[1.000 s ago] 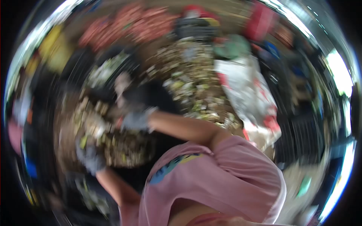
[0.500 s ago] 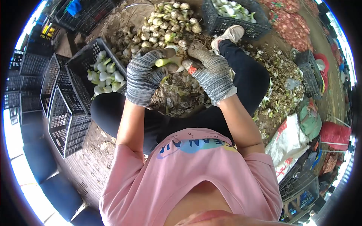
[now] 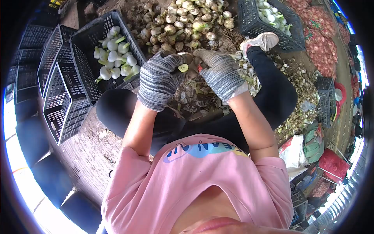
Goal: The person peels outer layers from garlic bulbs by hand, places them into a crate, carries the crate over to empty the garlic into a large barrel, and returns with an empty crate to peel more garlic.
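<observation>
Dirt floor [image 3: 93, 156], peel litter between my legs. Left hand [image 3: 159, 78] clenches garlic bulb [image 3: 183, 67], cut stem showing; right hand [image 3: 220, 72] closed beside it, contents unclear. Garlic pile [image 3: 187, 19] ahead; crate [image 3: 83, 50] at left edge holds trimmed bulbs.

My left hand [image 3: 159, 80] wears a knitted work glove, mottled grey and white in fine stripes, with a ribbed cuff that ends at the wrist. My right hand [image 3: 221, 74] wears the same kind of glove; its cuff shows a pale, whitish edge at about 5 o'clock from the knuckles. Both forearms are bare below the cuffs. I wear a pink short-sleeved T-shirt [image 3: 202, 183] with a curved print across the chest in blue, yellow and white lettering. My legs are in black trousers [image 3: 272, 93], and at 1 o'clock a light-coloured sneaker [image 3: 261, 41] covers my foot.
</observation>
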The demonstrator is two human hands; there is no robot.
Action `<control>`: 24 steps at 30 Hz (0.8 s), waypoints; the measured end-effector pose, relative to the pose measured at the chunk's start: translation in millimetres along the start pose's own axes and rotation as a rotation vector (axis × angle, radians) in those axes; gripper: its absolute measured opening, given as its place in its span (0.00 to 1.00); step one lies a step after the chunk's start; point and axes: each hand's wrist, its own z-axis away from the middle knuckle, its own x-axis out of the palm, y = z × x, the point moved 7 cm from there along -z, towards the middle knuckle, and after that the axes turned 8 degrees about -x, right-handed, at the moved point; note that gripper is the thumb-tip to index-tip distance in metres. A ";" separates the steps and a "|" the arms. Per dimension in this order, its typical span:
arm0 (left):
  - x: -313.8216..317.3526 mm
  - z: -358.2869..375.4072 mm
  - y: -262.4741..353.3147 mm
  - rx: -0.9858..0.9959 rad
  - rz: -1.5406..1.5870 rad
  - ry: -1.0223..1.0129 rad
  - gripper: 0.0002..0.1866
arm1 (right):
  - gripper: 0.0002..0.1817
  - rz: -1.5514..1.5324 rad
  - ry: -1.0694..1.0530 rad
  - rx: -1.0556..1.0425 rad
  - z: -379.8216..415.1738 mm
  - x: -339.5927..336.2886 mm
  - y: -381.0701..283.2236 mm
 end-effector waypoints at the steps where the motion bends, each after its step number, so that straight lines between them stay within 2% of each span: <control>1: 2.1 0.8 -10.7 -0.021 0.038 0.010 0.18 | 0.15 -0.023 -0.003 -0.005 -6.4 9.2 4.7; 2: 4.9 -0.6 -26.9 -0.035 0.111 -0.039 0.19 | 0.11 0.051 -0.067 0.018 -15.5 17.0 8.7; 3: 9.1 0.0 -45.3 -0.147 0.210 -0.110 0.17 | 0.11 0.009 -0.072 0.010 -23.7 22.7 13.3; 6: 1.2 -1.6 -72.0 -0.067 0.498 -0.137 0.16 | 0.10 -0.065 -0.039 -0.018 -50.8 35.9 34.4; 9: -2.3 4.3 -99.5 -0.191 0.756 -0.068 0.11 | 0.10 -0.013 -0.087 -0.013 -72.7 52.9 42.7; 11: 0.8 13.0 -131.2 -0.367 0.924 -0.011 0.06 | 0.09 -0.016 -0.115 0.032 -78.2 70.1 52.7; 13: 1.7 22.9 -148.9 -0.358 1.053 0.109 0.04 | 0.09 -0.010 -0.147 0.111 -81.1 80.2 56.4; 14: 3.1 27.7 -153.2 -0.357 1.022 0.168 0.06 | 0.09 -0.035 -0.025 0.106 -78.5 90.5 72.9; 17: 15.4 35.9 -163.9 -0.442 1.364 0.197 0.08 | 0.11 -0.599 0.028 0.303 -62.8 106.6 81.8; 18: 15.0 36.7 -166.7 -0.399 1.388 0.195 0.08 | 0.14 -1.195 0.033 0.356 -57.3 102.3 62.0; 21: 6.4 34.8 -159.4 -0.288 1.415 0.208 0.09 | 0.19 -1.422 -0.111 0.234 -48.3 70.5 5.2; 23: -1.8 30.9 -135.7 -0.246 1.367 0.237 0.10 | 0.19 -1.191 0.070 0.000 -40.6 62.2 -10.6; 24: 6.1 31.3 -139.2 -0.288 1.230 0.161 0.11 | 0.18 -1.000 0.139 -0.011 -35.5 67.6 -6.0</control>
